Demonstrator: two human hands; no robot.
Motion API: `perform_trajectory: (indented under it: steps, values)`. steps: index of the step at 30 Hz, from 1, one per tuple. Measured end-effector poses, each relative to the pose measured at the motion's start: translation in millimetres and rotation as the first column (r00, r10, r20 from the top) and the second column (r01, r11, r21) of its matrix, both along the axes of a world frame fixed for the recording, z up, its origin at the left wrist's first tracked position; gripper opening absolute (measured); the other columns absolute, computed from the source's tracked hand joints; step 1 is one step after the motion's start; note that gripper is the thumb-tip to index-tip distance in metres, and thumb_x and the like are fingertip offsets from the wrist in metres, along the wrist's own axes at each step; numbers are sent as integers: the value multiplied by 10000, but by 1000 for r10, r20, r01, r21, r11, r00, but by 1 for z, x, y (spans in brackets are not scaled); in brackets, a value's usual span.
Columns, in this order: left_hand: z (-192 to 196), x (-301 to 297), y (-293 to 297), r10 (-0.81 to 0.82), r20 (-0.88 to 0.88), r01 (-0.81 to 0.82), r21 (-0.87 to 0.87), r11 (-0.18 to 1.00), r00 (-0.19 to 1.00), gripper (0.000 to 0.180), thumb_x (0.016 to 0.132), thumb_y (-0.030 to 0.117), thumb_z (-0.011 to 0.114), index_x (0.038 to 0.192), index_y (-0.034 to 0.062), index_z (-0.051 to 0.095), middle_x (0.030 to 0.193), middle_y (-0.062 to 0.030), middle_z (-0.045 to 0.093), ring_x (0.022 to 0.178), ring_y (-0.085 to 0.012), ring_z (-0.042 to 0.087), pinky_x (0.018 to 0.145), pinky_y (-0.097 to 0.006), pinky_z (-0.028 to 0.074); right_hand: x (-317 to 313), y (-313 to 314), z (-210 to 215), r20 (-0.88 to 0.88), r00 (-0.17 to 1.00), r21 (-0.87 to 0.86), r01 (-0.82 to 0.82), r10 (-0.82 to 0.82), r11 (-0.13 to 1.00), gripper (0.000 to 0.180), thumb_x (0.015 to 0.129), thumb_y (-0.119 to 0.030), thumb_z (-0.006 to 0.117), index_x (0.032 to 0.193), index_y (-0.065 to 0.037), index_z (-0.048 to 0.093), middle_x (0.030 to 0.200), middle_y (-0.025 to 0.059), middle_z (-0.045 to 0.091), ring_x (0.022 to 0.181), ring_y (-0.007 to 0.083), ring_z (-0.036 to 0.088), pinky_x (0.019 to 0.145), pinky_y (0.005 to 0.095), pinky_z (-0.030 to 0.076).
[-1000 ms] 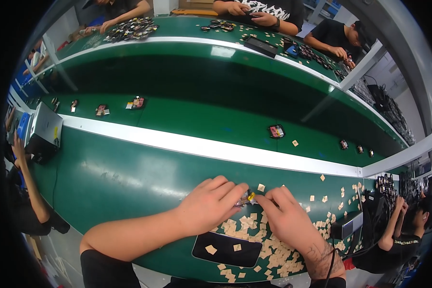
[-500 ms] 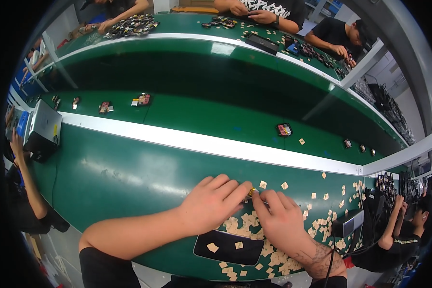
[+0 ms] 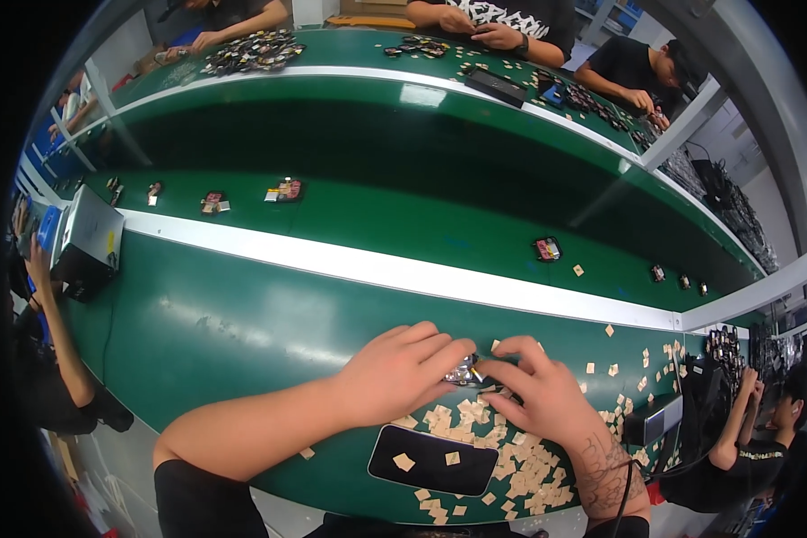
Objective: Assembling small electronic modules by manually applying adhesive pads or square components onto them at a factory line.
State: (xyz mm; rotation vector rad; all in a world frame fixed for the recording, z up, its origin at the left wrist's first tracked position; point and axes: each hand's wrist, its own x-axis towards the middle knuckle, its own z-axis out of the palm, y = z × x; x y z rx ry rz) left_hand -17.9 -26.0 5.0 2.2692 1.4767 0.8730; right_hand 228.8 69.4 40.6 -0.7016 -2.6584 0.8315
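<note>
My left hand is closed over a small electronic assembly with a silvery, dark and yellow surface, which its fingers press near the green work surface. Part of the assembly is hidden under those fingers. My right hand is at the assembly's right side, with thumb and fingers spread apart. Its index fingertip is close to the yellow part; whether they touch I cannot tell. Below the hands lies a dark smartphone, two small cream squares on its screen. Many loose cream squares are scattered around it and under my right wrist.
A black box with a silver face and cables stands at the right. Beyond the white rail, a green belt carries several small assemblies, one of them ahead of my hands. A metal-cased unit stands left. Co-workers sit around.
My right hand has opened and drawn back slightly from the assembly, uncovering more of it. My left hand stays on it. Assemblies on the belt have shifted right.
</note>
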Motion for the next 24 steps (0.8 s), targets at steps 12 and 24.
perform_trajectory:
  steps: [12,24]
  values:
    - [-3,-1,0,-116,-97,114,-30,993,989,318,914,230,814,1204,166,699,1145,-29,659,1095,-257,624,912,-416,538,-7,1,-12,-119,987,-239,75,-106,968,218,936,-2,736,1149,-46,723,986,92,711,750,245,715,633,323,572]
    - [-4,-1,-4,-135,-234,151,54,987,963,258,902,236,804,1123,135,718,1155,-27,669,1068,-230,631,853,-368,541,-9,-2,-10,-45,998,-160,32,-40,987,247,962,-23,735,1206,-44,703,1029,130,711,801,324,729,680,388,589]
